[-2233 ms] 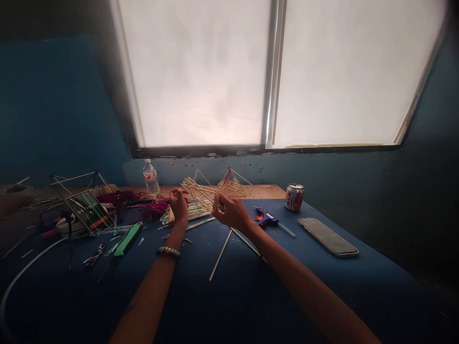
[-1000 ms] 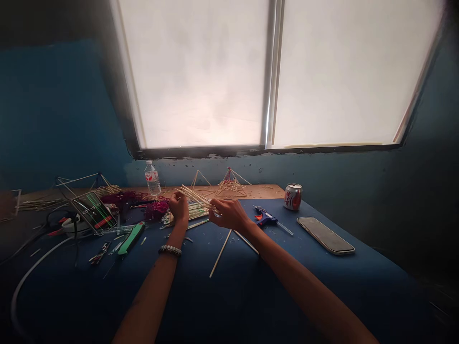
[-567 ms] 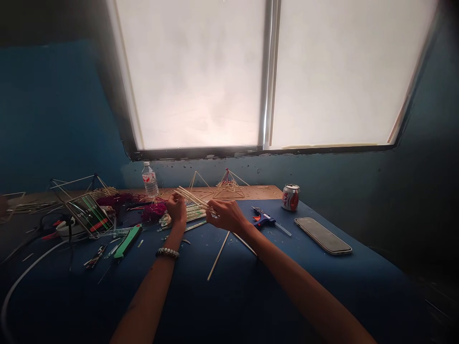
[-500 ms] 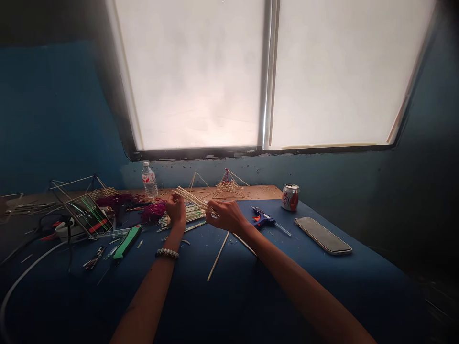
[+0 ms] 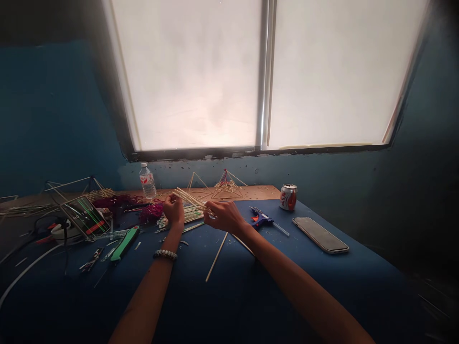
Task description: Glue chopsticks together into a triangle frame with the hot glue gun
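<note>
Both of my hands are raised a little over the blue table (image 5: 251, 296). My left hand (image 5: 174, 210), with a bead bracelet on its wrist, is closed around one end of a bundle of thin wooden sticks (image 5: 190, 199). My right hand (image 5: 224, 216) pinches the same bundle at its near end. The sticks slant up toward the left between the hands. Two loose sticks (image 5: 215, 255) lie on the table just below my right hand. More sticks lie flat under the hands.
Stick pyramids (image 5: 225, 186) stand at the back by the wall. A blue glue gun (image 5: 263, 218), a soda can (image 5: 288, 197) and a phone (image 5: 320, 234) lie right. On the left are a water bottle (image 5: 147, 180), a propped phone (image 5: 85, 217), a green-handled knife (image 5: 124, 239), pink yarn (image 5: 150, 210) and cables.
A fanned stick structure held between the hands 2.2 s ago is now a tight bundle. Both hands stay on it and have drifted slightly left in view with the camera.
</note>
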`<state>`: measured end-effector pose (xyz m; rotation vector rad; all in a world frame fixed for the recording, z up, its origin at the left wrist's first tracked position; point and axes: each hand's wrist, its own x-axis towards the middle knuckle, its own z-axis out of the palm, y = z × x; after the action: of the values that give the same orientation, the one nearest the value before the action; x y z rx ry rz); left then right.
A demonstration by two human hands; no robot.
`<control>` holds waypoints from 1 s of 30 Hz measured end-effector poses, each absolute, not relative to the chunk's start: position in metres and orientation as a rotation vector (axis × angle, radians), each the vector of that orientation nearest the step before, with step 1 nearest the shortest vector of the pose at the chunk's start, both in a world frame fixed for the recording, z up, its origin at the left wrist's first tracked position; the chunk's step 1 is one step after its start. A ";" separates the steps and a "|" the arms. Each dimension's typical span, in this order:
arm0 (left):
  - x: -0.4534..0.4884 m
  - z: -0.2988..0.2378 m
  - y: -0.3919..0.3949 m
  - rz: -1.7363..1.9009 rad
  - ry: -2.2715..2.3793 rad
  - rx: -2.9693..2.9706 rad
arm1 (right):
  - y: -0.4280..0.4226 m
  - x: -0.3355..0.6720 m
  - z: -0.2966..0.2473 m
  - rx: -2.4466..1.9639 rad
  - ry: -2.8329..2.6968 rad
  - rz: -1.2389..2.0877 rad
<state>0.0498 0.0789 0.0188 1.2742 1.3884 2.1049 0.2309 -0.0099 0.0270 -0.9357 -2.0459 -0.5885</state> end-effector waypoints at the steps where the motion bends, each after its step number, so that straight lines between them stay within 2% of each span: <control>1: 0.050 0.019 0.079 2.106 1.397 1.266 | -0.010 0.231 0.027 -0.933 -2.046 -0.591; 19: 0.051 0.018 0.082 2.138 1.427 1.220 | -0.011 0.229 0.026 -0.987 -2.037 -0.589; 30: 0.053 0.022 0.081 2.164 1.283 1.238 | -0.011 0.229 0.027 -1.000 -1.997 -0.574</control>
<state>0.0526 0.0810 0.0220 1.2382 1.2832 2.1641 0.2294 -0.0113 0.0273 -1.0000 -1.9967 -0.5736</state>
